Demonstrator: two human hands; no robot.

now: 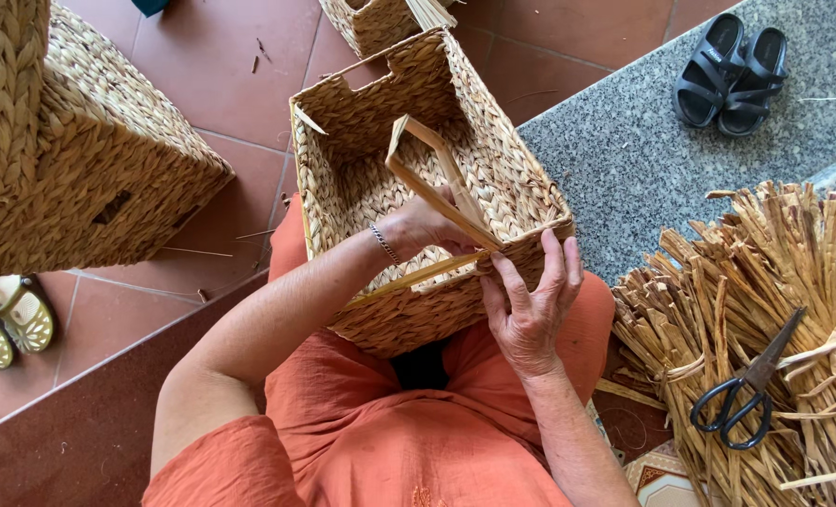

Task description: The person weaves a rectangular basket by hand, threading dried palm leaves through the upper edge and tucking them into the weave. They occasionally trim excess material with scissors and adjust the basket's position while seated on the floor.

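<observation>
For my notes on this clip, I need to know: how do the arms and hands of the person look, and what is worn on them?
Both forearms are bare. The left hand has a thin beaded metal bracelet at the wrist. The right hand shows no ring or band. A loose orange sleeve covers the left upper arm.
</observation>
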